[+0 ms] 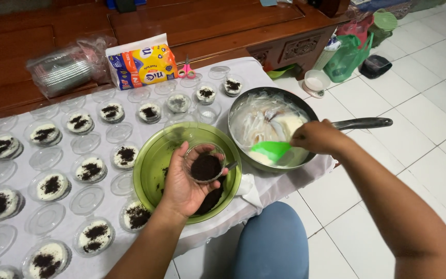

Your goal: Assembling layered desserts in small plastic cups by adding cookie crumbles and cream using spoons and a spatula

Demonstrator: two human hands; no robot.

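Your left hand (184,188) cups a small clear plastic cup of dark crumbs (205,166) over the green bowl (153,155), fingers curled around it. Just to its right, your right hand (318,137) pinches a green spatula (270,151), its blade pointing left toward the cup, inside the metal pan of white cream (269,121).

We counted one green bowl (153,155), one metal pan (243,106), one green spatula (270,150) and one pair of pink scissors (187,68). About seventeen small filled cups (52,186) stood on the surface, with roughly a dozen clear lids (86,200) between them.
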